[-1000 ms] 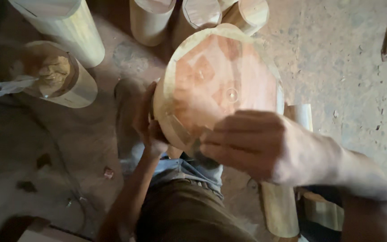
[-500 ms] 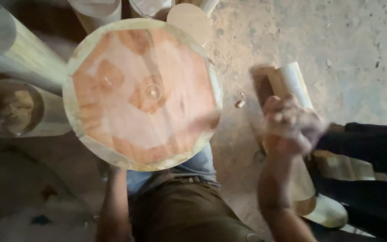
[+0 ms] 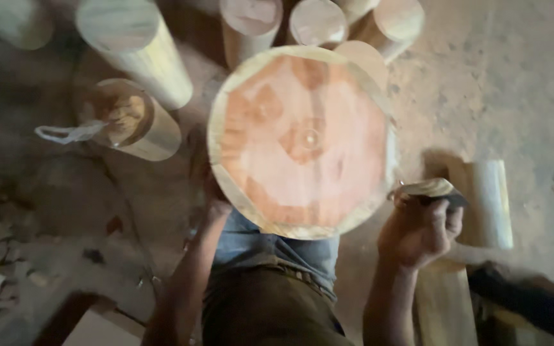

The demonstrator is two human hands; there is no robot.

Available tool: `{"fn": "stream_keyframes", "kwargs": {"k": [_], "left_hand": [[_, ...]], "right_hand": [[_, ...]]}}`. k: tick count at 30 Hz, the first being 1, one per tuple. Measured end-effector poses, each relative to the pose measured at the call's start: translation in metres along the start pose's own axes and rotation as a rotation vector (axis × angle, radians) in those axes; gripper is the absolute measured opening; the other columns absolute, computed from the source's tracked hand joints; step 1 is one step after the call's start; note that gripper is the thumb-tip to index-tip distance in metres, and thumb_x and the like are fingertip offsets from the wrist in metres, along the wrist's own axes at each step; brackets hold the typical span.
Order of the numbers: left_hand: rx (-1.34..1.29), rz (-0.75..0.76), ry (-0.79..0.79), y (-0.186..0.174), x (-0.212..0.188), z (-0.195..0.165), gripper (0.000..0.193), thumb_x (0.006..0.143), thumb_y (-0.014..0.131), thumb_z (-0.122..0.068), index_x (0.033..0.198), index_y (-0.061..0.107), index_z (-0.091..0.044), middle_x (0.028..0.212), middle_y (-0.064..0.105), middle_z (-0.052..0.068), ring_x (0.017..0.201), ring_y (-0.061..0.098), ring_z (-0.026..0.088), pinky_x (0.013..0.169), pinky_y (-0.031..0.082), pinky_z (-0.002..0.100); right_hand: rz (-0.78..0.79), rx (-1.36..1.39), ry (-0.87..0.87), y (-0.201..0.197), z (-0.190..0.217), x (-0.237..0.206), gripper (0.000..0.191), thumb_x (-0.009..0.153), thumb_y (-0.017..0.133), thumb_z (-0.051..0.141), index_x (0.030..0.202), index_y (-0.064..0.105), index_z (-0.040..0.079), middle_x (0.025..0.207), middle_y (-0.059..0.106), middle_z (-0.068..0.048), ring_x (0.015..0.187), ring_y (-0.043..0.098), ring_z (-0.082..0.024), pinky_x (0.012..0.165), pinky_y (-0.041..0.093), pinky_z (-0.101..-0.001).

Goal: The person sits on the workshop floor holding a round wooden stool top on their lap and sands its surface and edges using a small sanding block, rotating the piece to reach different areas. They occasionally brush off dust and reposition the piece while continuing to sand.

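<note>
Half of left hand (image 3: 211, 192) behind round log (image 3: 302, 141)

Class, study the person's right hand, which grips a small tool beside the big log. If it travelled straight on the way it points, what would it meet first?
Probably the rim of the big round log; the right hand and its small tool aim up-left, though depth is uncertain.
</note>
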State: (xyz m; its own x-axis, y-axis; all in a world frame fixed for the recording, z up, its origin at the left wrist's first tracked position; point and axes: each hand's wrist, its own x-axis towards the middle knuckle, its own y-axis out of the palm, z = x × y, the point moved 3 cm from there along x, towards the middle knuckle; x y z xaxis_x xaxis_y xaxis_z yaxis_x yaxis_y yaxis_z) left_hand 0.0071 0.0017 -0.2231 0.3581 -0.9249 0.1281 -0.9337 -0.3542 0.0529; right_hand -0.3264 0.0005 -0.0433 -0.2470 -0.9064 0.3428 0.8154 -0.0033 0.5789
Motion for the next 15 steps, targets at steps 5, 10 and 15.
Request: {"fn": "stream_keyframes", "kwargs": {"k": [5,10,15], "left_hand": [[-0.016,0.185,0.024,-0.001,0.01,0.028,0.037,0.103,0.052,-0.038,0.119,0.066,-0.008,0.105,0.073,0.005,0.094,0.07,0.021,0.08,0.057,0.036],[-0.112,0.209,-0.24,-0.018,0.02,0.047,0.041,0.102,0.05,-0.041,0.123,0.064,-0.009,0.11,0.071,0.006,0.099,0.068,0.022,0.084,0.056,0.037],[-0.17,0.264,-0.448,-0.023,0.04,0.043,0.046,0.102,0.048,-0.045,0.127,0.061,-0.009,0.116,0.069,0.007,0.104,0.066,0.023,0.088,0.055,0.037]], "right_hand": [[-0.121,0.111,0.041,-0.015,-0.037,0.009,0.01,0.116,0.055,0.01,0.12,0.06,0.003,0.111,0.067,-0.012,0.091,0.066,-0.021,0.079,0.054,-0.032],[-0.184,0.376,0.45,-0.027,-0.128,0.012,0.011,0.116,0.058,0.014,0.121,0.06,0.005,0.104,0.066,-0.008,0.087,0.064,-0.019,0.078,0.055,-0.0309],[-0.265,0.548,0.717,-0.029,-0.183,-0.018,0.012,0.115,0.06,0.018,0.121,0.06,0.007,0.098,0.065,-0.005,0.083,0.063,-0.016,0.077,0.056,-0.0298]]}}
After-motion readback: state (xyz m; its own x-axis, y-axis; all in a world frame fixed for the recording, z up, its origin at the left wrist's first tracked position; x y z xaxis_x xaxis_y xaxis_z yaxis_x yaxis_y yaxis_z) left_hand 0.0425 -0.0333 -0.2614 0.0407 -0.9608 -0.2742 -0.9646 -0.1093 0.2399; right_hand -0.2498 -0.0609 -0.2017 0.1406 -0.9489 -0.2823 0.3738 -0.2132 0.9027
